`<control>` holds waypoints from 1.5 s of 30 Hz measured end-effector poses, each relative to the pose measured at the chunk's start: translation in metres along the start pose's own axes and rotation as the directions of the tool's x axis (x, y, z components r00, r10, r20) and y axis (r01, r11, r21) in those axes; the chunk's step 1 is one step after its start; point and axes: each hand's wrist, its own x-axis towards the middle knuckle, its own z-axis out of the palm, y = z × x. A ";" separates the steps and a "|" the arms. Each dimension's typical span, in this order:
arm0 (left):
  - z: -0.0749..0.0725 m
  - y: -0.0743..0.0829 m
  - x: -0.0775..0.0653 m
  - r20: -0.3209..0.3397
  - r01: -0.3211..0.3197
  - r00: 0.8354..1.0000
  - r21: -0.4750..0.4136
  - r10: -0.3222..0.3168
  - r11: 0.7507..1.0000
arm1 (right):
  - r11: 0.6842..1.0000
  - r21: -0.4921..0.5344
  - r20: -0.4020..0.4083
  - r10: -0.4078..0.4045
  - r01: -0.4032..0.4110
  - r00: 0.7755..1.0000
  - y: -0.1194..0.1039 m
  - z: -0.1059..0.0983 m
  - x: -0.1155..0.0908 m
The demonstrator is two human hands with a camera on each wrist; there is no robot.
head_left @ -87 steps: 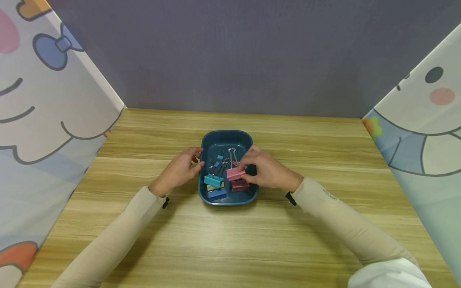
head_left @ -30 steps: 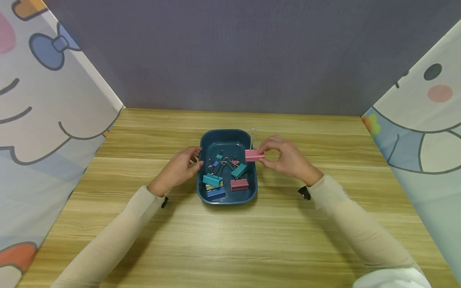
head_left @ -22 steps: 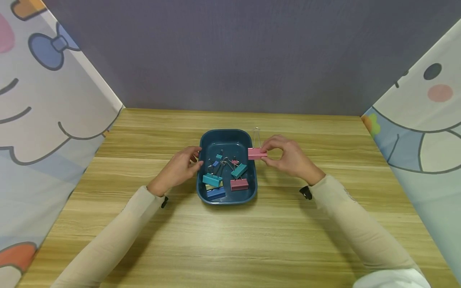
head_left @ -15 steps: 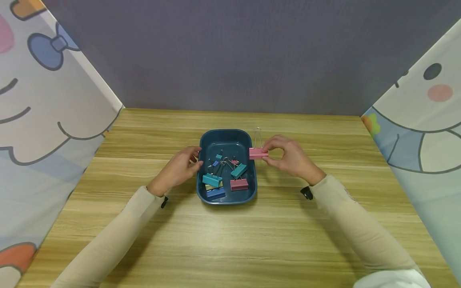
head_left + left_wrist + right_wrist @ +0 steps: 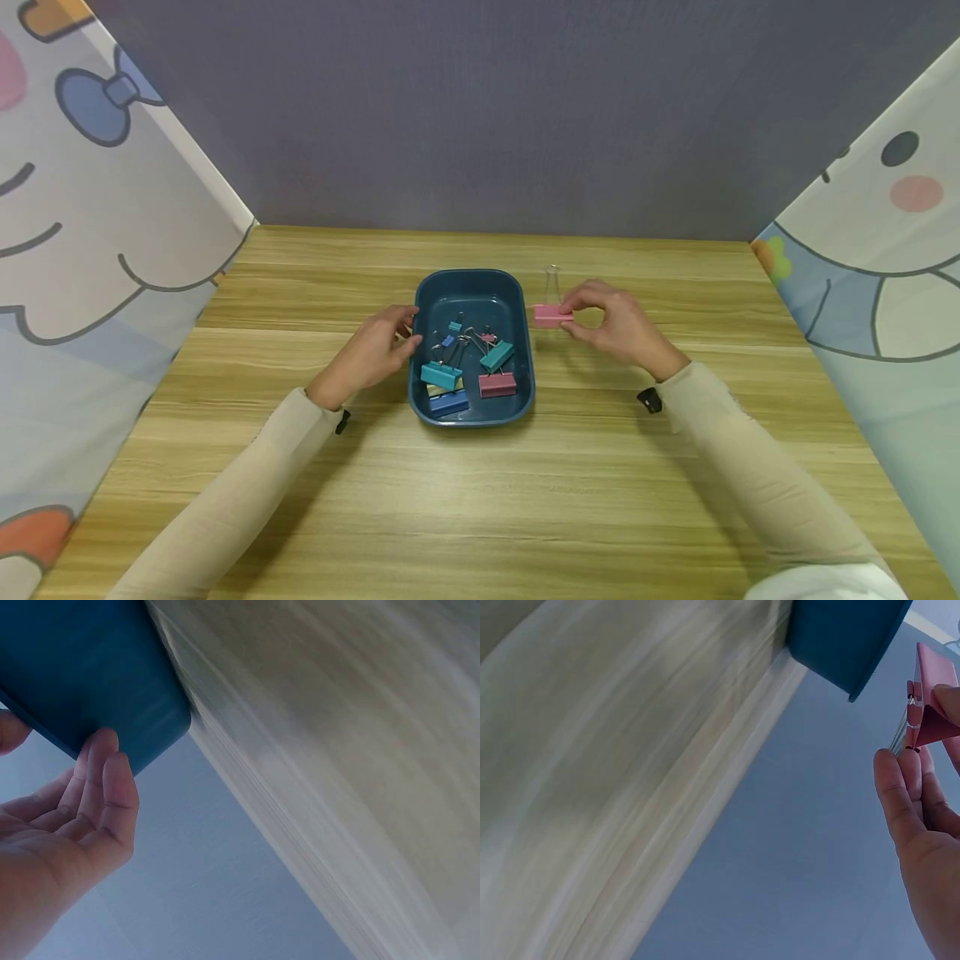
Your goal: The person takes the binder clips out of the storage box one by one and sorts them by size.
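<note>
A dark blue tray (image 5: 471, 287) stands on the wooden table with several binder clips in it. My left hand (image 5: 369, 354) rests at its left rim, fingers bent loosely; the left wrist view shows the fingertips (image 5: 105, 742) against the tray's outer wall (image 5: 97, 667). Just right of the tray, my right hand (image 5: 618, 329) pinches one end of a large pink binder clip (image 5: 548, 316) between thumb and fingers. That clip's wire handles (image 5: 552, 283) point toward the back. In the right wrist view the pink clip (image 5: 934, 682) is up beside the tray's corner.
Inside the tray lie a teal clip (image 5: 441, 375), a second teal clip (image 5: 497, 357), a dark pink clip (image 5: 497, 385), a blue clip (image 5: 448, 404), a yellow one partly covered, and several tiny clips. A grey panel (image 5: 495, 125) closes off the table's back; cartoon-printed sheets flank both sides.
My right hand has lifted the large pink clip out of the tray and carried it right, past the rim. A teal clip it covered now shows. My left hand has stayed at the left rim.
</note>
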 end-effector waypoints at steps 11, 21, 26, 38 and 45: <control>-0.001 0.001 0.000 0.004 -0.005 1.000 -0.006 0.005 1.000 | 0.997 0.027 0.071 0.072 -0.074 0.995 0.015 0.004 -0.001; -0.002 0.002 0.001 0.010 -0.004 1.000 -0.008 0.004 1.000 | 0.990 0.047 0.126 0.126 -0.133 0.984 0.028 0.015 -0.004; -0.001 0.001 0.001 0.008 -0.008 1.000 -0.010 0.008 1.000 | 0.990 0.040 0.138 0.129 -0.136 0.982 0.033 0.019 -0.003; 0.000 0.000 0.003 0.005 -0.010 1.000 0.005 0.010 1.000 | 0.983 0.010 0.178 0.179 -0.184 0.968 0.036 0.022 0.000; -0.001 0.001 0.003 0.003 -0.011 1.000 0.006 0.011 1.000 | 0.977 0.005 0.197 0.207 -0.212 0.958 0.040 0.025 0.001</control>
